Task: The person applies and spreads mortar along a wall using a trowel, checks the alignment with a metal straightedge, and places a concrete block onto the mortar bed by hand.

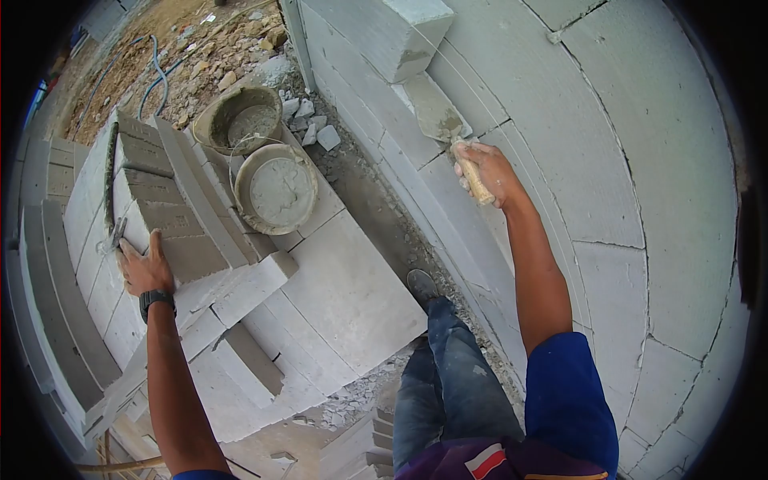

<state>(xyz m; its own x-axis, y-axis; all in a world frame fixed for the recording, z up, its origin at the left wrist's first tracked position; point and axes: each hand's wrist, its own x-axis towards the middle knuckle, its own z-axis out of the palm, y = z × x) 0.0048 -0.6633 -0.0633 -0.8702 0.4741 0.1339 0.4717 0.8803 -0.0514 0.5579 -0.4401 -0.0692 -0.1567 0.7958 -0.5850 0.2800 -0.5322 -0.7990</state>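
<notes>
Right hand (pixel 486 172) fingers wrapped round handle of trowel (pixel 436 112), blade at end of raised block (pixel 412 40) along block wall (pixel 608 184); left hand (pixel 148 268), thumb spread from fingers, on block stack (pixel 156 220) beside dark rod (pixel 110 180), grip on it unclear, front bucket (pixel 276 227) and rear bucket (pixel 205 128) between hands.
</notes>
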